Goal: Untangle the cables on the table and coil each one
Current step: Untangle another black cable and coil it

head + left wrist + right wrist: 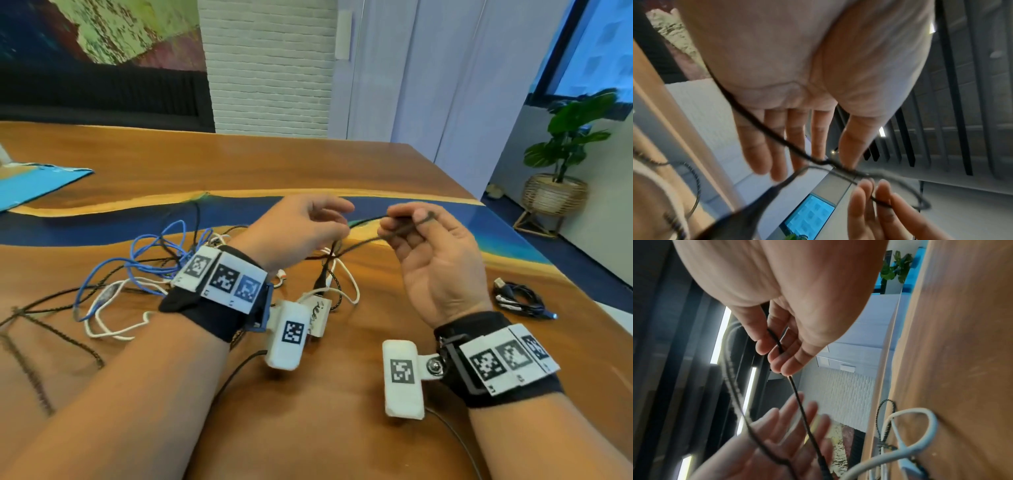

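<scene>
Head view: right hand [435, 253] pinching black cable [359, 222] above table [342, 164], left hand [301, 233] loose-fingered just beside; best wound in even loops toward pinch, slack fed clear of tangle [144, 274] below.

We wear a black wrist strap [212, 318] on our bare left forearm and another black strap [496, 383] on the right. Each carries a row of white tiles [222, 279] printed with square black-and-white codes. A white camera pod [403, 378] hangs from each strap on a screwed bracket, trailing a thin black lead [236, 373].
</scene>
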